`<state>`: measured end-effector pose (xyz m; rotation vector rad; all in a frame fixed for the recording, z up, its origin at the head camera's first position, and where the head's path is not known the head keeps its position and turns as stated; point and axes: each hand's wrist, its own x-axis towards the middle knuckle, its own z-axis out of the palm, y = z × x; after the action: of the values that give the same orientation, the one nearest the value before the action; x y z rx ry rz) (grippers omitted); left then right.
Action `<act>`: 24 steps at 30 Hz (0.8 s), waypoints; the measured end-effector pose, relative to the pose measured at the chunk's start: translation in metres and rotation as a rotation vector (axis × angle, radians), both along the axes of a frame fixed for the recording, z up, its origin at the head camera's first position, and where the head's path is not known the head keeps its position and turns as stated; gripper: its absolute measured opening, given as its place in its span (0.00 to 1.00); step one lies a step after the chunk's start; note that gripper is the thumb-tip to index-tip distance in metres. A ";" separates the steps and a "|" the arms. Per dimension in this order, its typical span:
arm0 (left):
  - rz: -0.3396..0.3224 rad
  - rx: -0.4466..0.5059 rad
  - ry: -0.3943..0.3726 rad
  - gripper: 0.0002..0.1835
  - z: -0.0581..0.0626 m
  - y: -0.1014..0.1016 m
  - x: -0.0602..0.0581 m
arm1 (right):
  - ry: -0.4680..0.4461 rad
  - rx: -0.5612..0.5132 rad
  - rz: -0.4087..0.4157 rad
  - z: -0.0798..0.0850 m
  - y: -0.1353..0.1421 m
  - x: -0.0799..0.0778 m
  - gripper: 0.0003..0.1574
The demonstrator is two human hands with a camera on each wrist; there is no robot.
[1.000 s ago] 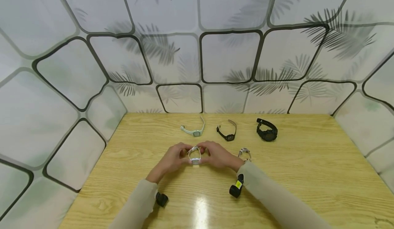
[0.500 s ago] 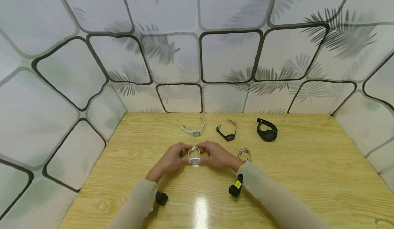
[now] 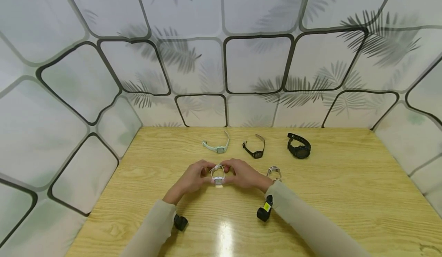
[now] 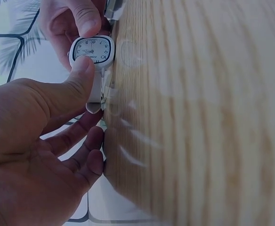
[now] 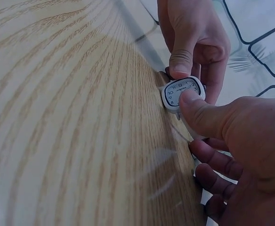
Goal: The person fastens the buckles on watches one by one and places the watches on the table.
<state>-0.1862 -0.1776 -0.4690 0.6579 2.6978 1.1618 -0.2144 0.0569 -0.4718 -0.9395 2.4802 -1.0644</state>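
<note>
A white wristwatch (image 3: 218, 180) with a rounded square dial stands on its side edge at the table's middle, its strap looped away from me. My left hand (image 3: 195, 177) pinches it from the left, thumb on the dial's edge. From the other side my right hand (image 3: 246, 173) grips it the same way, fingers behind near the strap ends. In the left wrist view the watch (image 4: 93, 48) shows its numbered face between both thumbs. The right wrist view shows the same watch face (image 5: 182, 92), partly covered by a thumb.
Behind the hands lie a pale green watch (image 3: 220, 149), a slim black watch (image 3: 257, 154) and a chunky black watch (image 3: 302, 152). Another light watch (image 3: 274, 168) sits beside my right wrist, partly hidden by the sleeve. A patterned curtain (image 3: 259, 65) rises behind the wooden table (image 3: 345, 195).
</note>
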 end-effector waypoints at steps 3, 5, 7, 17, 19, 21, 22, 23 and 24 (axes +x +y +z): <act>-0.006 -0.002 0.000 0.27 0.000 -0.001 0.000 | -0.001 0.005 0.001 0.000 0.000 0.000 0.35; -0.010 -0.002 -0.003 0.27 0.000 -0.001 0.000 | 0.000 0.012 0.002 0.000 0.000 0.000 0.35; -0.018 -0.003 -0.004 0.27 0.000 -0.001 0.000 | 0.007 0.020 0.003 0.000 0.000 0.000 0.35; -0.022 -0.019 0.002 0.28 0.003 -0.001 0.000 | -0.002 0.034 -0.010 0.003 -0.001 0.000 0.37; -0.018 -0.024 -0.008 0.29 0.005 -0.001 0.001 | -0.016 0.035 -0.015 0.004 0.000 0.001 0.40; -0.013 -0.026 -0.017 0.30 0.006 -0.001 0.001 | -0.032 0.035 -0.022 0.005 0.002 0.002 0.43; -0.007 -0.025 -0.023 0.31 0.007 -0.001 0.001 | -0.037 0.036 -0.024 0.006 0.003 0.002 0.45; -0.003 -0.027 -0.022 0.32 0.008 -0.001 0.001 | -0.040 0.039 -0.029 0.007 0.004 0.002 0.46; 0.003 -0.024 -0.023 0.32 0.009 0.000 0.002 | -0.042 0.040 -0.032 0.007 0.005 0.002 0.46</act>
<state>-0.1846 -0.1780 -0.4596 0.6334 2.6905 1.1290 -0.2124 0.0621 -0.4645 -0.8595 2.4808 -1.0304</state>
